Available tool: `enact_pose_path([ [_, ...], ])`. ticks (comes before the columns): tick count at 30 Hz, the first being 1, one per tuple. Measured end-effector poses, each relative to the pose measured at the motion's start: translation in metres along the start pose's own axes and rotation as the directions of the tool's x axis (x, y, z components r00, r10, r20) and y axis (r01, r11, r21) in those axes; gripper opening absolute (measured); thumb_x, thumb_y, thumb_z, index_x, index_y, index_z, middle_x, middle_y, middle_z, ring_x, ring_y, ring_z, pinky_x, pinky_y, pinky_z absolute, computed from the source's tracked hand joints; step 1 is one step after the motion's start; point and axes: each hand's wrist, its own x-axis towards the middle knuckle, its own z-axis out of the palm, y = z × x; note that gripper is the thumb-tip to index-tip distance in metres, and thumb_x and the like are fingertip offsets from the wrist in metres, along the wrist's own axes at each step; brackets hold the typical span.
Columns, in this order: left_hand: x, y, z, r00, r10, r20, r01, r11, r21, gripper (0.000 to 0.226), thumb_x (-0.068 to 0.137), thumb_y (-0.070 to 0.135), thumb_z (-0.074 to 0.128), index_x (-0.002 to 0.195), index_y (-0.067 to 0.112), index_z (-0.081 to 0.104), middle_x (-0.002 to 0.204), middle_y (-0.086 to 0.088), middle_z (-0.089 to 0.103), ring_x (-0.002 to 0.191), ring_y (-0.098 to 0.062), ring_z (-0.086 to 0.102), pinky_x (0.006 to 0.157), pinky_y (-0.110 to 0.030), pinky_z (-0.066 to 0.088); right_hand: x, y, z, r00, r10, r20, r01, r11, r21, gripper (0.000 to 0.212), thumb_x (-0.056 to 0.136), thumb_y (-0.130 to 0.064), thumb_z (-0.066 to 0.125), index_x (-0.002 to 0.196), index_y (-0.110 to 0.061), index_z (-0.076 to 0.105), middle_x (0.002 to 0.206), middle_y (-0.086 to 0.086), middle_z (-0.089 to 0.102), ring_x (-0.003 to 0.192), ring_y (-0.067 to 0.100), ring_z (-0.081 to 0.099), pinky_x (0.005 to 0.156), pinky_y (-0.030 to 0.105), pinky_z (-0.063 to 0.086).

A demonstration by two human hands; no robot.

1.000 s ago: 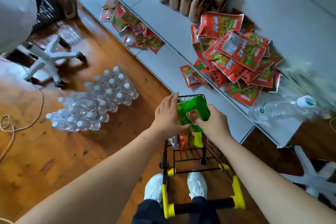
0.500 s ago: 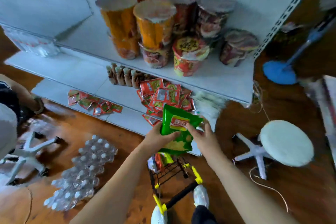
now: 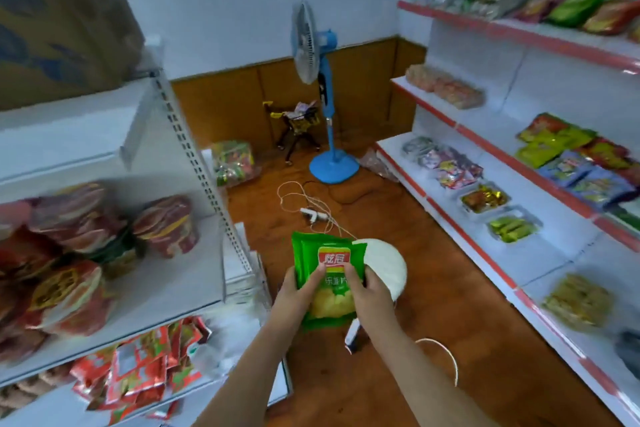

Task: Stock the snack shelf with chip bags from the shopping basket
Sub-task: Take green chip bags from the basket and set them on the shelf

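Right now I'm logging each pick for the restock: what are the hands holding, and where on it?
Both hold green chip bags, stacked: the left hand grips the left edge, the right hand the right edge, thumbs across the front.

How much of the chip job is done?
Green chip bags are out of the basket, gripped by the left hand and right hand over the floor. None of these is on a shelf yet. The red-edged shelves on the right already carry similar bags.

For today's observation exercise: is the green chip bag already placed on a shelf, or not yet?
Not yet. The green chip bag is in the air over the floor, gripped by the left hand and right hand, touching no shelf.
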Motion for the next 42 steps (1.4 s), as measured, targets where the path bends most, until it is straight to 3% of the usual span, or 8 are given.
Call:
enact_pose_path([
  [3,0.037,0.027,0.086,0.997,0.012,0.07,-0.013,1.0,0.005,0.031,0.078,0.046,0.074,0.101,0.033,0.057,0.103,0.002,0.073,0.089,-0.018,0.073,0.076,-0.034,0.061,0.043,0.002,-0.083,0.996,0.001,-0.084,0.003,0.999,0.047,0.036,0.091,-0.056,0.049,0.108,-0.027,0.063,0.095,-0.006,0.071,0.089,0.01,0.067,0.079,0.032,0.057],
  [7,0.084,0.057,0.187,0.987,0.015,0.16,-0.017,1.0,0.012,0.052,0.061,0.053,0.077,0.106,0.031,0.06,0.105,-0.001,0.074,0.091,-0.02,0.074,0.087,-0.043,0.059,0.098,0.003,-0.182,0.992,0.051,-0.12,-0.037,0.992,0.118,0.039,0.085,-0.062,0.052,0.103,-0.029,0.061,0.094,-0.002,0.071,0.084,0.009,0.069,0.075,0.028,0.057],
  [15,0.196,0.094,0.335,0.951,-0.006,0.309,0.001,1.0,0.016,0.055,0.066,0.045,0.078,0.113,0.028,0.057,0.108,-0.002,0.073,0.094,-0.022,0.073,0.087,-0.042,0.059,0.212,0.005,-0.309,0.968,0.086,-0.236,-0.037,0.978,0.205,0.049,0.079,-0.066,0.058,0.116,-0.034,0.061,0.099,-0.014,0.072,0.089,0.002,0.069,0.08,0.024,0.057],
  [19,0.268,0.107,0.391,0.926,0.001,0.379,-0.033,0.996,0.078,0.052,0.081,0.033,0.074,0.124,0.021,0.048,0.11,-0.001,0.068,0.094,-0.019,0.072,0.077,-0.033,0.061,0.277,0.003,-0.352,0.927,0.086,-0.365,-0.011,0.979,0.203,0.037,0.086,-0.055,0.058,0.114,-0.031,0.06,0.099,-0.014,0.068,0.086,-0.003,0.064,0.06,0.008,0.048],
  [25,0.399,0.153,0.474,0.882,0.018,0.471,-0.076,0.992,0.104,0.049,0.085,0.031,0.071,0.127,0.019,0.048,0.112,-0.001,0.068,0.092,-0.018,0.072,0.07,-0.027,0.061,0.404,-0.005,-0.406,0.871,0.12,-0.477,-0.042,0.984,0.172,0.037,0.085,-0.059,0.057,0.109,-0.032,0.061,0.1,-0.006,0.071,0.091,0.01,0.068,0.083,0.038,0.058],
  [33,0.546,0.214,0.572,0.839,0.01,0.544,-0.175,0.951,0.254,0.052,0.089,0.03,0.069,0.133,0.017,0.044,0.113,0.004,0.064,0.089,-0.006,0.068,0.068,-0.015,0.055,0.558,-0.024,-0.469,0.826,0.171,-0.538,-0.06,0.974,0.218,0.027,0.09,-0.044,0.06,0.114,-0.037,0.051,0.105,-0.009,0.066,0.092,0.009,0.065,0.078,0.027,0.053],
  [36,0.606,0.227,0.609,0.835,-0.018,0.55,-0.206,0.916,0.343,0.065,0.089,0.029,0.069,0.143,0.015,0.034,0.119,-0.002,0.062,0.097,-0.015,0.067,0.079,-0.026,0.057,0.614,-0.017,-0.492,0.807,0.256,-0.533,-0.086,0.943,0.323,0.029,0.088,-0.036,0.066,0.114,-0.035,0.055,0.104,-0.01,0.066,0.094,0.012,0.065,0.074,0.023,0.052],
  [42,0.729,0.226,0.688,0.811,-0.074,0.58,-0.285,0.815,0.504,0.066,0.088,0.033,0.07,0.142,0.018,0.035,0.13,-0.001,0.06,0.103,-0.017,0.065,0.081,-0.026,0.056,0.737,0.032,-0.544,0.772,0.382,-0.508,-0.177,0.897,0.405,0.028,0.083,-0.035,0.072,0.109,-0.032,0.062,0.11,0.0,0.071,0.098,0.02,0.068,0.088,0.049,0.055],
])
